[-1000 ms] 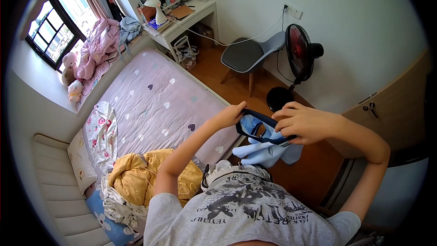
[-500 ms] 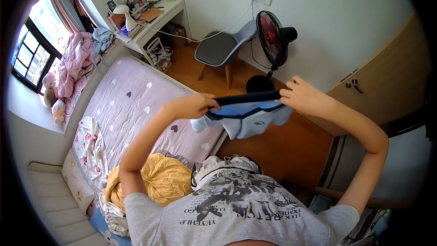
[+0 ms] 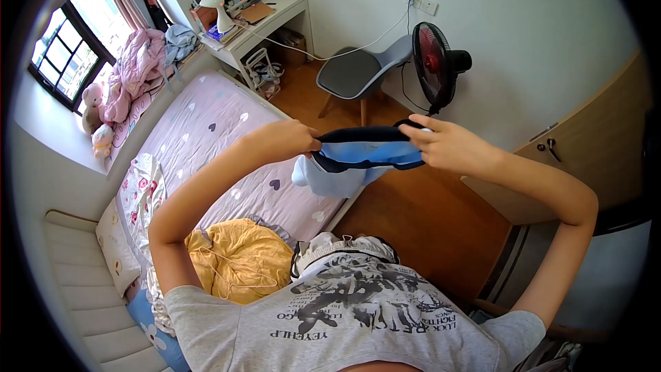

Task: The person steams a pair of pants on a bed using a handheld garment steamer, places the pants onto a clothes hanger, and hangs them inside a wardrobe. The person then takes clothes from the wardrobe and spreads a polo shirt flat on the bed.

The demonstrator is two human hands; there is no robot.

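Light blue underpants (image 3: 329, 180) with a dark waistband hang stretched between my hands in front of my chest. Their opening faces me, so the paler blue inside shows. My left hand (image 3: 289, 139) is closed on one end of the waistband; its fingertips are partly hidden behind the cloth. At the other end, my right hand (image 3: 451, 146) grips the band, with its index finger lifted and the thumb side out of sight. The lower part of the cloth droops below the band.
To the left is a bed (image 3: 227, 120) with a yellow bundle of cloth (image 3: 241, 262) near me. A grey chair (image 3: 351, 72) and a standing fan (image 3: 434, 62) are ahead, beside a white desk (image 3: 275, 24). A wooden door (image 3: 585, 131) is at right.
The waistband has gone from pulled straight to an open loop, showing more of the inside. My right hand's fingers have shifted on the band. The view has turned slightly left.
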